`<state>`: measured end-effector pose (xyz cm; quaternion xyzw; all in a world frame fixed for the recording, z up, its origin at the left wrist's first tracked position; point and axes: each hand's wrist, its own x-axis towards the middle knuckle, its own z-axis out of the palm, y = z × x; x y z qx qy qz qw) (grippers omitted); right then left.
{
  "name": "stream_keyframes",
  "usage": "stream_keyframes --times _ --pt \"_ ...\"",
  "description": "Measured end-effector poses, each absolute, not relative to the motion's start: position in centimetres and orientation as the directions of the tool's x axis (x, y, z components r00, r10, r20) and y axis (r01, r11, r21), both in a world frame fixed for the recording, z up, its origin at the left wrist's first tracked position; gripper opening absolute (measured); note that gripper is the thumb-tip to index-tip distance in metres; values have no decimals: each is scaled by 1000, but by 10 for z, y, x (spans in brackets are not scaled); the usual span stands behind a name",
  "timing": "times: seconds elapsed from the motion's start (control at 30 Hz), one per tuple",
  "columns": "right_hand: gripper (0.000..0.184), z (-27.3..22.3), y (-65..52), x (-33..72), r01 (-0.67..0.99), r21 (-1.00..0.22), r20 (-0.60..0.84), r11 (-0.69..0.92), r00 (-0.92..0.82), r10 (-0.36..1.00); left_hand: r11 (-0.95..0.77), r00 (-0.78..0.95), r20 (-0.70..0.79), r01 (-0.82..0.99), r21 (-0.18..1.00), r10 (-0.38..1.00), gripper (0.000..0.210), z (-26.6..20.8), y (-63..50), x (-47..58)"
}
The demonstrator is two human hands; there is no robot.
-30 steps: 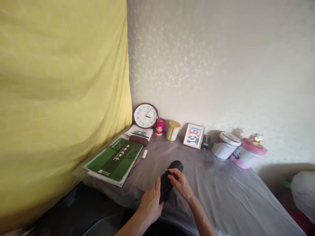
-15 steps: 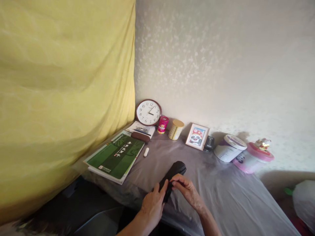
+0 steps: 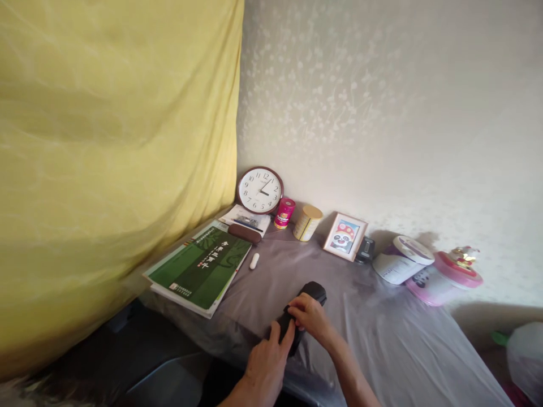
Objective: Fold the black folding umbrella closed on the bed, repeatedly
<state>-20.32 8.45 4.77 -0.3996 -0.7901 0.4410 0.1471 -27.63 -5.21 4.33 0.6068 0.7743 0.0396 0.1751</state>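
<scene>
A black, elongated object that looks like a folded umbrella (image 3: 316, 290) lies slantwise near the table's front edge, its far end pointing away to the right. My left hand (image 3: 268, 357) grips its near part from the left, with fingers laid across the top. Over its middle, my right hand (image 3: 310, 317) has thumb and fingertips pinched together at the dark fabric. Whether a strap or a fold is in that pinch is too small to tell. The near end of the umbrella is partly hidden by my left hand.
Left of my hands lie green-covered books (image 3: 201, 268), a brown case (image 3: 245, 233) and a small white object (image 3: 254, 261). Along the wall stand a clock (image 3: 260, 190), pink can (image 3: 284, 213), yellow-lidded tin (image 3: 307, 223), picture frame (image 3: 345, 236), black item (image 3: 365, 250) and two tubs (image 3: 401, 261).
My right hand has moved further over the umbrella, its fingers now lying across the top. The umbrella has turned slightly in my hands. The view has shifted a little.
</scene>
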Motion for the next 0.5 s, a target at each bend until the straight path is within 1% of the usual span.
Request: stream_keyframes --times 0.07,0.17,0.23,0.33,0.43,0.5 --pt "11 45 89 -205 576 -730 -151 367 -660 736 264 -193 -249 918 294 949 73 45 -55 -277" --pt "13 48 92 -208 659 -594 -193 461 -674 713 289 -193 -283 890 353 939 78 47 -60 -281" --pt "10 51 92 -211 678 -494 -148 545 -682 716 293 -184 -294 875 385 938 78 47 -64 -283" --pt "11 54 89 -214 649 -374 -16 662 -719 695 295 -168 -311 857 423 935 77 46 -67 -287" --pt "15 52 87 -213 610 -326 52 722 -751 658 287 -146 -317 839 462 937 78 43 -70 -289" --pt "17 50 88 -210 605 -370 62 705 -741 669 271 -133 -299 830 487 945 78 39 -72 -291"
